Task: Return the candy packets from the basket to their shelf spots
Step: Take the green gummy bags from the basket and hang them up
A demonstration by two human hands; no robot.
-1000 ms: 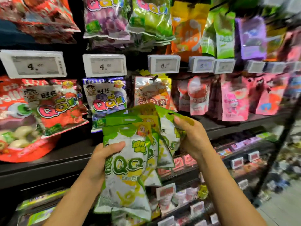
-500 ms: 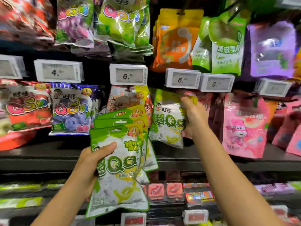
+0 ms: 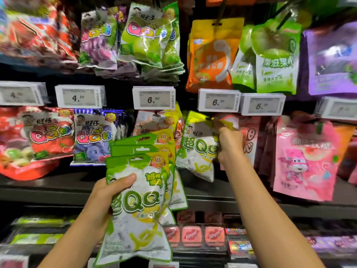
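Green-and-white lemonade gummy packets fill both hands: the left hand [image 3: 105, 198] grips a fanned stack of at least three packets [image 3: 139, 190], while the right hand [image 3: 229, 146], up and to its right, pinches the top of one single packet [image 3: 197, 149] just beneath two 6-marked price tags [image 3: 219, 100].

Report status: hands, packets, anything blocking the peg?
Left hand grips stack of green packets. Right hand pinches single green packet by its top corner, under the price tag. Peg itself not visible.
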